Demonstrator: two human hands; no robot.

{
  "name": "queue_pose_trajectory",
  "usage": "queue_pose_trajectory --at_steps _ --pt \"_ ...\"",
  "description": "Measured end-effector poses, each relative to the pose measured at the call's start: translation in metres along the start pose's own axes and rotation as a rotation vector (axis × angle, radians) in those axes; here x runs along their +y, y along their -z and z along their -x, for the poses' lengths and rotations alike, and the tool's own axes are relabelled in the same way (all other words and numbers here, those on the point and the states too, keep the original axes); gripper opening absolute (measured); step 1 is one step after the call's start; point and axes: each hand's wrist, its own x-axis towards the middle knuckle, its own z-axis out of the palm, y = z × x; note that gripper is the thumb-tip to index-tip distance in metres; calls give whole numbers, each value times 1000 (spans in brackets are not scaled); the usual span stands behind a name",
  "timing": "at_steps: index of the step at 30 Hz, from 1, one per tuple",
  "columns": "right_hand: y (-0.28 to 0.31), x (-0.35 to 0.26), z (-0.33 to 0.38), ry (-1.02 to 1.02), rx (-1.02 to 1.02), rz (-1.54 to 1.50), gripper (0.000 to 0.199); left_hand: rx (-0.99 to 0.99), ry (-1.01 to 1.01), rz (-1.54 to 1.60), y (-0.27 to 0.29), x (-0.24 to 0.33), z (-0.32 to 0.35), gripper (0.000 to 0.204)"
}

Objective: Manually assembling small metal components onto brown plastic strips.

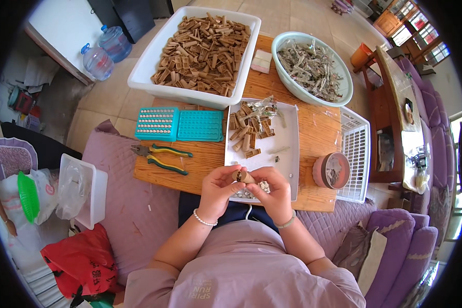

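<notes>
My left hand (220,189) and my right hand (273,189) meet over the near end of a white tray (293,174). Between their fingertips they pinch a small brown plastic casing (244,177), roughly cylindrical, with dark parts showing at its left end. Small white and silvery pieces (250,192) lie in the tray just below my hands, partly hidden by them. Farther up in the tray sits a heap of similar brown casings (247,134) with clear plastic bits on top.
Pliers (168,158) and a teal case (156,126) with rows of silvery round pieces lie left. Behind stand a white bin (182,96) of brown casings and a pale bowl (313,99) of clear-wrapped parts. A pink pot (322,177) and white basket (362,154) are right.
</notes>
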Motion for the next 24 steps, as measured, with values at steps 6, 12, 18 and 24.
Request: queue_pose_trajectory --at_steps 6,12,18,24 --pt "1 0 1 -24 -45 -79 26 -103 4 -37 2 3 -2 40" --pt "2 -4 5 -115 -107 -209 27 -115 39 -66 2 6 -1 38" --pt "2 -12 4 9 -65 199 26 -37 143 -154 7 7 5 42" --pt "-2 -9 4 179 12 271 25 -61 -119 -487 -14 14 10 37"
